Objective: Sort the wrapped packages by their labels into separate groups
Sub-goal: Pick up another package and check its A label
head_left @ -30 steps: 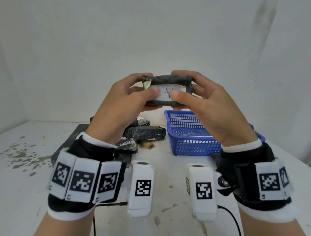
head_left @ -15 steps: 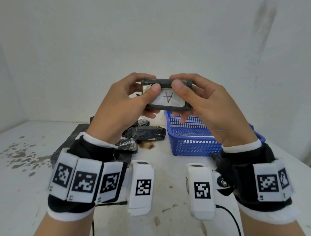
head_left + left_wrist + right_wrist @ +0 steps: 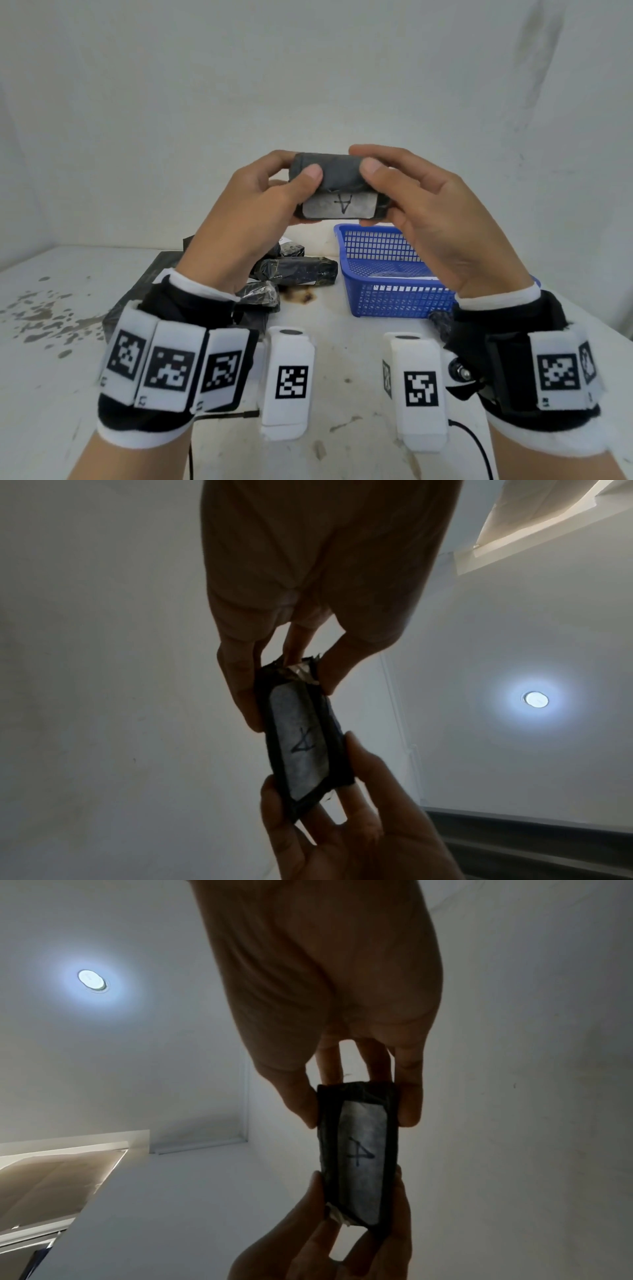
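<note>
While the package [image 3: 337,186] was pinched by both hands' [image 3: 239,219] [image 3: 442,222] curled fingers, label [image 3: 339,205] "A" was best read first.

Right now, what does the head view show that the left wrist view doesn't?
Only the head view shows the table, the blue basket, the pile of black packages beside it and both wristbands. Only the left wrist view shows the ceiling light and the package's torn end. Both show the package gripped at its ends by the left hand and right hand, with its white label marked A.
</note>
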`<state>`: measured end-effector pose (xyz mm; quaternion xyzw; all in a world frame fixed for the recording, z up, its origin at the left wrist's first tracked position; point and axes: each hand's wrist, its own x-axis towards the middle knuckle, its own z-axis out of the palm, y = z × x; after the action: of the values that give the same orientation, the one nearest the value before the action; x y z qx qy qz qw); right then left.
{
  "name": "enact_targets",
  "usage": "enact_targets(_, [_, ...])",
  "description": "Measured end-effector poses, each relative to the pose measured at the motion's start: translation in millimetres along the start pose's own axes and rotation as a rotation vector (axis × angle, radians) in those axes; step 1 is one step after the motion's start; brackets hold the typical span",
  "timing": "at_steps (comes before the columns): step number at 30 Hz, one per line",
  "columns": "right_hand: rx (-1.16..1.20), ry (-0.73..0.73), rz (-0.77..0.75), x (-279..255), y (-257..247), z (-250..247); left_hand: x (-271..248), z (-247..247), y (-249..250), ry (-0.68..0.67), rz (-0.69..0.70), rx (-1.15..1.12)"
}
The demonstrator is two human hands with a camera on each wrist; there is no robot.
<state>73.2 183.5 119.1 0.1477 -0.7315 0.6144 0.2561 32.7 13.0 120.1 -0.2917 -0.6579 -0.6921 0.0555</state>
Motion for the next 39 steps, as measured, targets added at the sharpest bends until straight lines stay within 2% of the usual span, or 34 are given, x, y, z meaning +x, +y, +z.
enact_targets(8, [-0.012,-0.019,-0.012,-1.1,-0.6,1.8,-4.4,-1.6,6.1,-0.058,-0.023,-0.018])
enact_targets(17, [-0.109,-0.023,-0.012,-5.3,-3.3,2.7,-4.0,2.4,4.5,-0.022,0.022,-0.055])
enact_targets(21, [-0.154,-0.032,-0.029,-6.4,-3.1,2.6,-2.1,2.3,2.7,-0.009,-0.018,-0.009])
enact_targets(26, [-0.056,0.011,-0.007,-2.7,0.5,4.7,-0.9,-1.4,0.2,0.018,-0.004,0.039])
enact_targets(30, [-0.069,0.036,0.021,-0.9,0.9,0.1,-2.5,-2.0,2.9,0.003,-0.019,0.036])
enact_targets(39, [-0.031,0.007,0.036,-2.9,0.4,1.1,-2.4,0.8,3.2,0.038,0.002,-0.047])
